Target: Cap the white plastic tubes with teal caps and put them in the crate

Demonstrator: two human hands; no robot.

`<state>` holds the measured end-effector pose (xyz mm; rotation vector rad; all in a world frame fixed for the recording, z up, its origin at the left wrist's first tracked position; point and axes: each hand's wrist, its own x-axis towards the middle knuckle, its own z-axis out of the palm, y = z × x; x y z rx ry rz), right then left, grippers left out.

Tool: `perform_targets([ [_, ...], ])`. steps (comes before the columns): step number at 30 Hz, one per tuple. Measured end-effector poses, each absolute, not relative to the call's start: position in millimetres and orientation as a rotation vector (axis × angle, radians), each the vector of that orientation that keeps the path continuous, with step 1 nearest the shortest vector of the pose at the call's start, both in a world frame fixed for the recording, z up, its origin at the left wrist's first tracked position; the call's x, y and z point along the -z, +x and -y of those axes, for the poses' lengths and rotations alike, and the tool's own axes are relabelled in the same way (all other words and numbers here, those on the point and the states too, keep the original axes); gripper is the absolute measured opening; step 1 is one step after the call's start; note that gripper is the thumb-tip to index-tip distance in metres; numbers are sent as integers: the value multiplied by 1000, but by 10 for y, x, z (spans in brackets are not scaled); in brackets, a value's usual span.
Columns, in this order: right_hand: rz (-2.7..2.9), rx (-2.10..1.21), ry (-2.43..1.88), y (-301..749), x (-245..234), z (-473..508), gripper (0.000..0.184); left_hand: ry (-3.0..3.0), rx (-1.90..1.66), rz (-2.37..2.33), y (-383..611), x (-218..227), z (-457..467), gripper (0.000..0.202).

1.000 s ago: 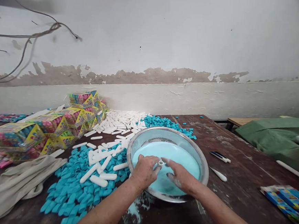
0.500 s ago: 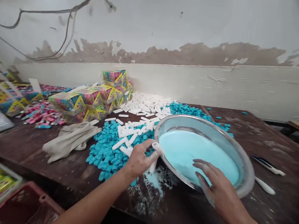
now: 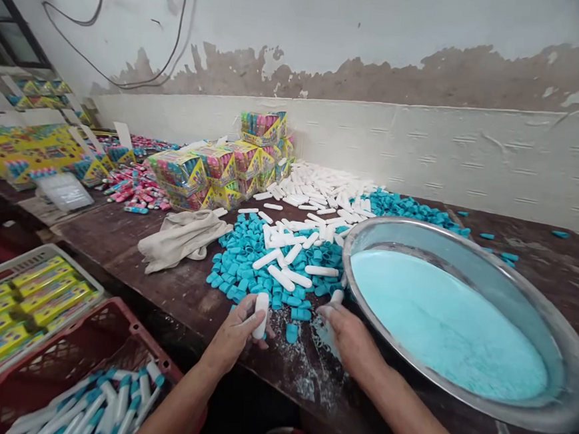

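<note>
My left hand is closed around a short white plastic tube, held upright above the table's front edge. A bit of blue shows at the tube's lower end. To its right, my right hand has its fingers closed at a second white tube, beside the basin's left rim; its fingertips are partly hidden. Just beyond both hands spreads a heap of small blue caps, with several white tubes lying on top. The large metal basin at the right contains pale blue powder.
A crumpled cloth lies left of the caps. Behind it stand stacked display boxes. A red crate with blue-ended white tubes and a white crate of yellow boxes stand at lower left. More white tubes lie by the wall.
My right hand has moved from over the basin to a tube at its left side. My left hand has moved away from the rim, holding its tube upright. The view has turned left and down.
</note>
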<state>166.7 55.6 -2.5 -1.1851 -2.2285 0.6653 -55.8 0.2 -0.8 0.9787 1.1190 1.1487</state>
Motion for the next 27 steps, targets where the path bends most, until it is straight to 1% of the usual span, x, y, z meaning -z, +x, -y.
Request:
perform_targets([
  [2,2430,-470,-1185,1535,25,-705,36,979,-1149,-1104,-554,22,11,33],
  [4,2578,-313,-1195,1415,46,-818,38,963,-1163,-1099,-547,37,22,33],
  [7,2586,-313,-1185,1300,116,-915,28,966,-1167,-1084,-548,77,39,31],
  [10,2514,-380,-1166,1290,163,-927,23,1010,-1141,-1064,-551,120,53,29],
  [14,2377,-514,-1130,1396,105,-801,21,1119,-1075,-1013,-514,130,64,29],
  [15,2318,-589,-1126,1426,74,-745,19,1157,-1045,-1002,-497,122,66,28],
  [20,1731,-1187,-1004,1499,-62,-449,14,1334,-872,-981,-416,75,78,22],
  [24,1419,-1385,-1096,1485,-84,-279,21,1383,-785,-975,-390,78,98,19],
  [27,1426,-1479,-1117,1492,-92,-196,25,1376,-732,-952,-371,75,112,19],
])
